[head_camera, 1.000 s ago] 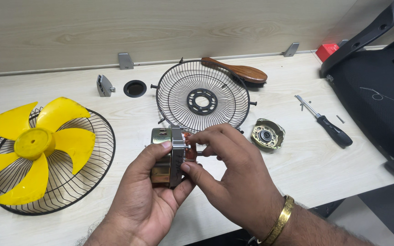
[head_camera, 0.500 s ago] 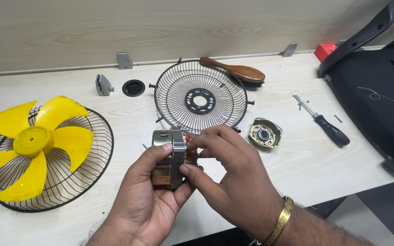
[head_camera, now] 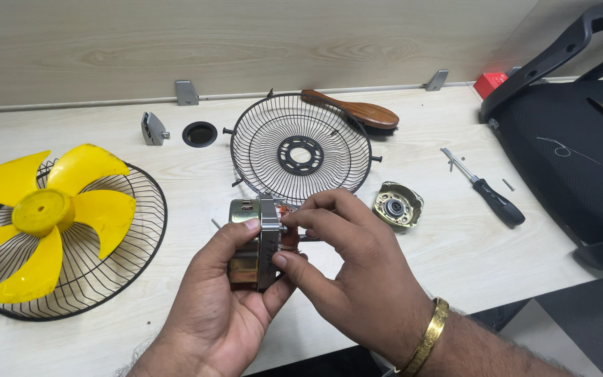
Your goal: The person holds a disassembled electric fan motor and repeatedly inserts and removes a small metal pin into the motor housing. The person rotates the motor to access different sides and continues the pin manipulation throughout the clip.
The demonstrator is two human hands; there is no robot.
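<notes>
My left hand grips a small fan motor, a metal block with a steel stator plate and copper windings, held just above the table's front edge. My right hand meets it from the right, thumb and fingertips pinched on the winding and shaft side. A gold bangle sits on that wrist. Behind the hands lies a black wire fan guard. The motor's metal end cover with its bearing rests to the right of my hands.
A yellow fan blade lies on a second wire guard at the left. A black-handled screwdriver and loose screws lie to the right. A wooden brush, a metal bracket and a black ring sit farther back. A black chair stands at the right.
Both hands stay on the motor. The view has drifted slightly; my right fingers have shifted a little on the winding side.
</notes>
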